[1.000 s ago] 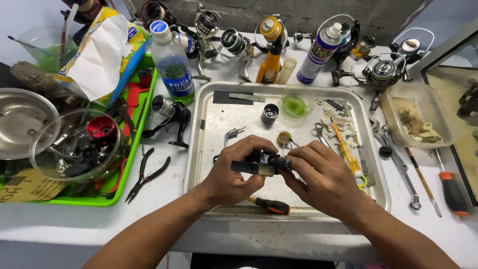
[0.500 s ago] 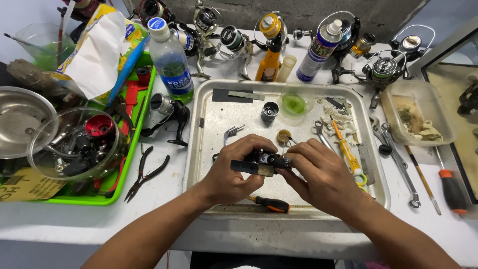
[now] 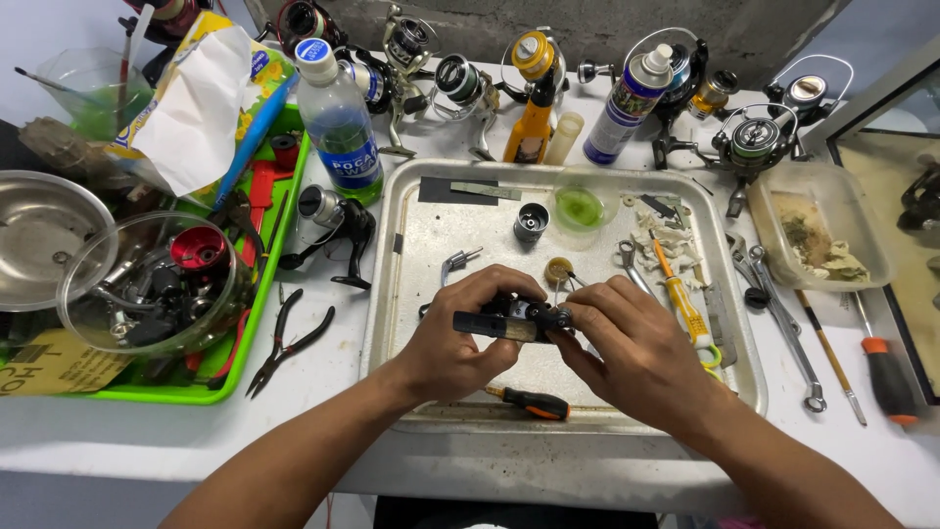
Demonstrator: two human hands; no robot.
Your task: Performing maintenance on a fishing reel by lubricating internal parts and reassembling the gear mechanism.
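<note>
While over tray (image 3: 392,294) centre, both hands' grip clenched on black reel body (image 3: 509,320): L hand (image 3: 460,338), R hand (image 3: 627,348).

Most of the small black reel body (image 3: 509,318) is getting covered by the left hand (image 3: 460,338) and right hand (image 3: 627,353), so only its flat black end and a bit of metal in the middle are showing; what the fingertips are touching there is too small to tell. The orange-handled black screwdriver (image 3: 534,402) near the front edge of the dented metal tray (image 3: 411,392) is having its tip hidden under the left palm. The round steel bowl (image 3: 39,235) is getting cut off by the left edge of the picture. The parts piled inside the clear glass bowl (image 3: 88,284) are blurring into one dark tangle.
</note>
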